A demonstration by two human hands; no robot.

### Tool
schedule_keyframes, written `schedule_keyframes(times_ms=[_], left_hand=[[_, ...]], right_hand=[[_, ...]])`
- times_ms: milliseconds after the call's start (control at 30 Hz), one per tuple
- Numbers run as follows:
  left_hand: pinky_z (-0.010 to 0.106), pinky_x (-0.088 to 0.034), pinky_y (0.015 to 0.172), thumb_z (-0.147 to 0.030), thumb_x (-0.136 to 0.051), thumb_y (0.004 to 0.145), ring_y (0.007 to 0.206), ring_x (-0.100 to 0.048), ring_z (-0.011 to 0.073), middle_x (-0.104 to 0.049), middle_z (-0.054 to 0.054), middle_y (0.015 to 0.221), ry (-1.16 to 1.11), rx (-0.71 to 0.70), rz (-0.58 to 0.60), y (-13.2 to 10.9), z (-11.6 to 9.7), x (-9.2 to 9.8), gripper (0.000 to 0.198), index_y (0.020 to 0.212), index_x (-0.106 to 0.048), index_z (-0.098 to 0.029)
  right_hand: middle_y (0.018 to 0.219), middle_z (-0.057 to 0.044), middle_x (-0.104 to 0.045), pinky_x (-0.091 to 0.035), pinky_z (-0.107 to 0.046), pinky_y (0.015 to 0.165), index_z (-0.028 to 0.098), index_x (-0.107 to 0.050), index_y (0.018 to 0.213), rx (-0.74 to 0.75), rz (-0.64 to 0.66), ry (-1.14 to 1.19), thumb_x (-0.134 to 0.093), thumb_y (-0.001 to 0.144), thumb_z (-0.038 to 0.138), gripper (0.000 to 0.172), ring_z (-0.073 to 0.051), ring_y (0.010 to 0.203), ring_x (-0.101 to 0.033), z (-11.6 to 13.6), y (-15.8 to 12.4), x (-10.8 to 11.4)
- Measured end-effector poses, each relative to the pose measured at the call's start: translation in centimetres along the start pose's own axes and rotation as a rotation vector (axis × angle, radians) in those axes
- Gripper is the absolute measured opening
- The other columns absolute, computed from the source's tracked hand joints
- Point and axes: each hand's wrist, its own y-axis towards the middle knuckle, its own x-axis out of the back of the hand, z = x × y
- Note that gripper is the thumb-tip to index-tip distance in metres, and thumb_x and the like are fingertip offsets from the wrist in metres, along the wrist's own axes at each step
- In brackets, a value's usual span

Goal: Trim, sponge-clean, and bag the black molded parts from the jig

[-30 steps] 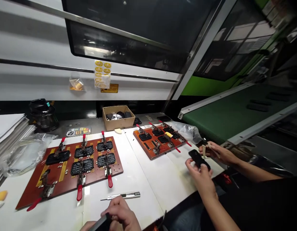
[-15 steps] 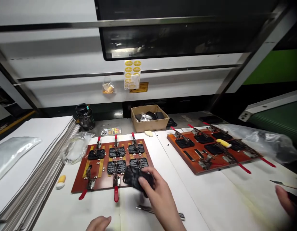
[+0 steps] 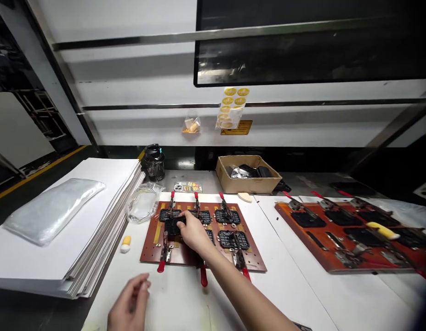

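My right hand (image 3: 195, 231) grips a black plastic part (image 3: 173, 226) between thumb and fingers, over the front left place of a reddish-brown fixture board (image 3: 149, 250). Several ribbed black plates (image 3: 227, 216) lie on this board beneath toggle clamps with red handles. Beside the held part stands the front left toggle clamp (image 3: 165, 250); its red handle points toward me. My forearm and hand partly cover the front middle plate. My left hand (image 3: 129, 301) hovers in front of the board, palm inward, its fingers loosely bent and apart, with nothing in it.
On the right lies a second clamp board (image 3: 323, 257) with a yellow-handled piece (image 3: 383, 231) on it. Stacked white sheets (image 3: 95, 172) carry a clear plastic bag (image 3: 54, 207) at left. Behind are a cardboard box (image 3: 247, 184) of black parts and a dark jar (image 3: 154, 165).
My right hand has carried the black part leftward and forward onto the front left of the board. My left hand has come further into view. The camera has turned left.
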Motion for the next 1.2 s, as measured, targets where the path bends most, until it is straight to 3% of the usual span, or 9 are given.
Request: schedule_keyframes(times_ms=[167,300,533,633,767,833,933,1067,1200], left_hand=[[0.041,-0.054,0.101,-0.048,-0.054,0.097,0.120,-0.063,0.0266,-0.061,0.011,0.138,0.044,-0.225,0.223,10.0,-1.3,0.0,0.050,0.141,-0.055,-0.026],[0.053,-0.037,0.118,-0.029,-0.063,0.089,0.137,-0.048,0.0305,-0.061,0.006,0.140,0.103,-0.415,0.395,14.3,-1.6,-1.9,0.046,0.135,-0.063,-0.030],[0.049,-0.036,0.118,-0.015,-0.054,0.090,0.138,-0.044,0.0257,-0.055,0.004,0.143,0.143,-0.471,0.402,13.9,-0.4,-3.4,0.053,0.140,-0.055,-0.032],[0.048,-0.037,0.119,-0.027,-0.050,0.099,0.140,-0.042,0.0238,-0.052,0.002,0.148,0.132,-0.458,0.428,13.7,-0.1,-3.1,0.044,0.143,-0.053,-0.035],[0.048,-0.034,0.122,-0.036,-0.048,0.103,0.142,-0.041,0.0224,-0.051,0.001,0.150,0.116,-0.451,0.466,13.9,0.3,-2.4,0.035,0.137,-0.056,-0.035],[0.049,-0.032,0.122,-0.036,-0.048,0.103,0.143,-0.039,0.0224,-0.050,0.001,0.150,0.116,-0.449,0.469,14.1,0.4,-2.4,0.037,0.139,-0.053,-0.036],[0.050,-0.034,0.121,-0.039,-0.049,0.103,0.142,-0.039,0.0236,-0.050,0.002,0.150,0.126,-0.438,0.471,14.2,0.5,-2.5,0.044,0.146,-0.044,-0.037],[0.049,-0.035,0.119,-0.039,-0.047,0.104,0.141,-0.040,0.0239,-0.051,0.002,0.149,0.154,-0.438,0.472,14.1,0.7,-2.6,0.045,0.148,-0.041,-0.037],[0.048,-0.035,0.119,-0.041,-0.045,0.104,0.141,-0.039,0.0232,-0.050,0.001,0.150,0.186,-0.449,0.464,14.1,1.0,-2.6,0.046,0.150,-0.039,-0.039]], right_hand=[[0.105,-0.008,-0.073,-0.051,-0.028,0.087,0.018,-0.068,0.116,0.018,0.030,-0.123,-0.063,0.092,0.023,0.025,-0.022,0.100,-0.070,0.5,-0.9,-3.2],[0.125,-0.017,-0.062,-0.050,-0.038,0.098,0.015,-0.069,0.111,0.061,-0.068,-0.277,-0.062,0.092,0.021,0.022,-0.031,0.118,-0.061,1.2,-2.3,-4.7],[0.132,-0.020,-0.056,-0.054,-0.041,0.087,0.011,-0.050,0.141,-0.023,-0.122,-0.361,-0.060,0.093,0.013,0.050,-0.035,0.116,-0.061,1.5,-3.5,-3.2],[0.120,-0.017,-0.066,-0.053,-0.036,0.080,0.012,-0.060,0.130,-0.040,-0.088,-0.321,-0.041,0.104,0.019,0.033,-0.029,0.099,-0.068,1.2,-5.3,-2.0],[0.066,-0.005,-0.068,-0.046,-0.023,0.051,0.018,-0.068,0.077,-0.104,0.288,0.019,-0.028,0.107,0.055,0.062,-0.015,0.053,-0.061,0.7,-8.5,-2.6],[0.058,-0.002,-0.063,-0.039,-0.020,0.039,0.018,-0.063,0.070,-0.193,0.487,0.280,-0.028,0.104,0.061,0.064,-0.011,0.040,-0.050,0.5,-9.5,-3.8],[0.055,0.000,-0.057,-0.033,-0.018,0.031,0.019,-0.057,0.068,-0.254,0.536,0.478,-0.031,0.102,0.059,0.059,-0.010,0.036,-0.044,0.6,-10.0,-5.0],[0.056,0.000,-0.059,-0.036,-0.019,0.036,0.020,-0.055,0.068,-0.168,0.507,0.373,-0.034,0.102,0.049,0.048,-0.010,0.037,-0.046,1.2,-9.6,-4.0],[0.058,-0.006,-0.066,-0.054,-0.026,0.069,0.018,-0.058,0.059,-0.068,0.494,0.016,-0.041,0.098,0.036,0.046,-0.017,0.060,-0.067,1.4,-9.4,-3.4]])
